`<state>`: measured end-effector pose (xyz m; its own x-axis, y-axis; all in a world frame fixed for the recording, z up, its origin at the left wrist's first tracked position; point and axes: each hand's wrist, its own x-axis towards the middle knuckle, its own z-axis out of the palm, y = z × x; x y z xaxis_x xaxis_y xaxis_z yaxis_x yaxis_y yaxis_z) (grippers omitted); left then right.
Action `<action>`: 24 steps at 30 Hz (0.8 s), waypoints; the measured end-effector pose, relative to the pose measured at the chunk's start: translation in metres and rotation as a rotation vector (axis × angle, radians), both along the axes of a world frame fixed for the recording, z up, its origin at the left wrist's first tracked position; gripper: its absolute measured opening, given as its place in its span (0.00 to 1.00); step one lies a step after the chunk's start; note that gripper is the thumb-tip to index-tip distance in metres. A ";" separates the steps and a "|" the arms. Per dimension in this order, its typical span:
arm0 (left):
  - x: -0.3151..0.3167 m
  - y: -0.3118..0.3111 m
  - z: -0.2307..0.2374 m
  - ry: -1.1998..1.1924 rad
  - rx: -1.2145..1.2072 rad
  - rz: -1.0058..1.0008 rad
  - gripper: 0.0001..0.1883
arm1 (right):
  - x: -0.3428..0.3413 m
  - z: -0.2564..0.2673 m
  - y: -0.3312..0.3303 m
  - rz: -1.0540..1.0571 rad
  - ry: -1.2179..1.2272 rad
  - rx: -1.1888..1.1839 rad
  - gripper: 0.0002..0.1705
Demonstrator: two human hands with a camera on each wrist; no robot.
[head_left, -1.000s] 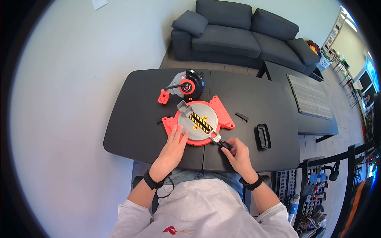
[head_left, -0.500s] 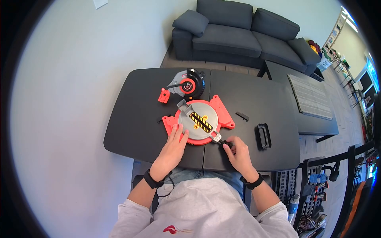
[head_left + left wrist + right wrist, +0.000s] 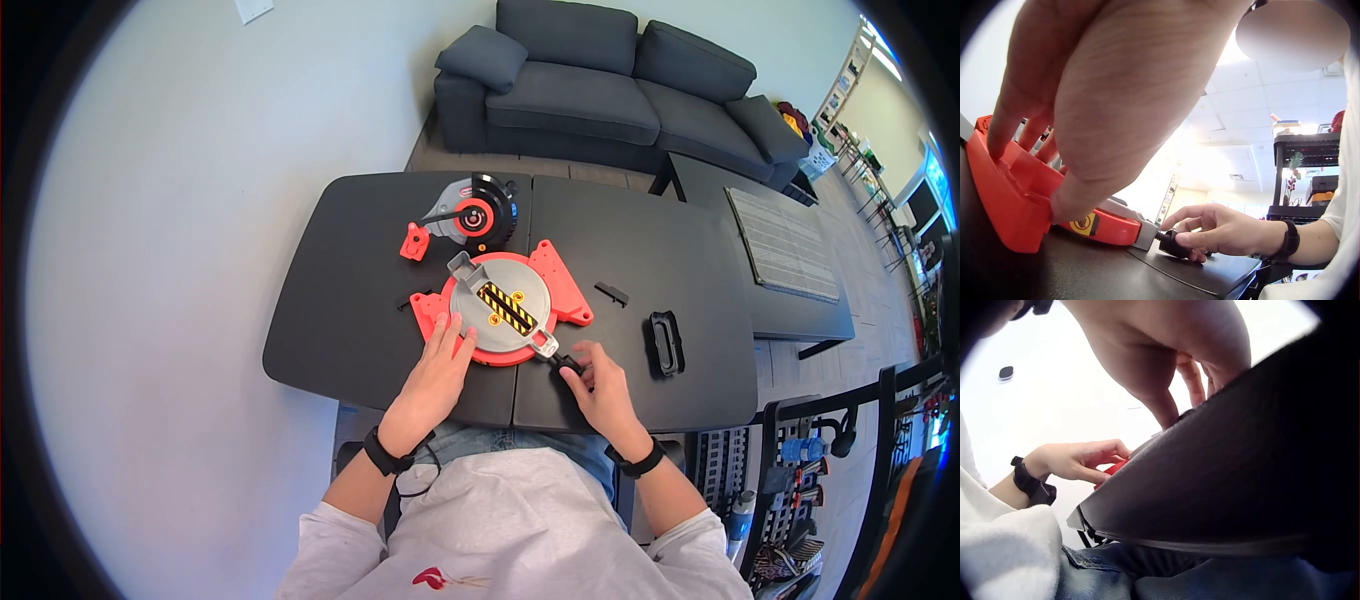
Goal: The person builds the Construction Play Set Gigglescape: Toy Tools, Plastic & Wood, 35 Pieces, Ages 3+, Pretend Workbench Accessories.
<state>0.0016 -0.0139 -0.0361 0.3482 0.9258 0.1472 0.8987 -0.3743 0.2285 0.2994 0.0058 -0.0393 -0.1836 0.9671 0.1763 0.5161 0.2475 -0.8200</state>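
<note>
A toy miter saw base (image 3: 468, 290) lies on the table, with a grey round turntable, a yellow-and-black striped slot and red side wings. Across its left wing my left hand (image 3: 432, 375) rests with fingers extended, the thumb low at the side in the left wrist view. My right hand (image 3: 605, 390) pinches a black knob (image 3: 1174, 245) between thumb and fingers. This knob sits on a dark threaded screw (image 3: 1161, 235) that runs into the grey arm at the turntable's near right. In the right wrist view, my hand mostly hides the knob.
Behind the base stands the saw head (image 3: 470, 215) with its black blade guard and red bracket. A small black strip (image 3: 611, 294) and a black oval part (image 3: 664, 343) lie on the right. Another dark piece (image 3: 406, 300) shows beside the left wing. The table's front edge (image 3: 660, 430) is close.
My right fingers have shifted round the knob, first curling over it and then spreading a little. The left hand and the base stay where they were.
</note>
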 end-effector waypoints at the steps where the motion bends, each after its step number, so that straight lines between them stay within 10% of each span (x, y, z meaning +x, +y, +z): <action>1: 0.000 0.000 0.000 0.000 0.000 -0.001 0.33 | 0.001 -0.004 0.001 0.025 -0.012 0.033 0.17; 24: -0.001 0.001 0.001 -0.012 0.001 -0.002 0.33 | 0.000 0.008 0.001 0.057 -0.031 0.086 0.18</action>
<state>0.0010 -0.0130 -0.0352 0.3478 0.9252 0.1519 0.8953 -0.3758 0.2391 0.2994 0.0067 -0.0309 -0.2442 0.9365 0.2518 0.5242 0.3459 -0.7781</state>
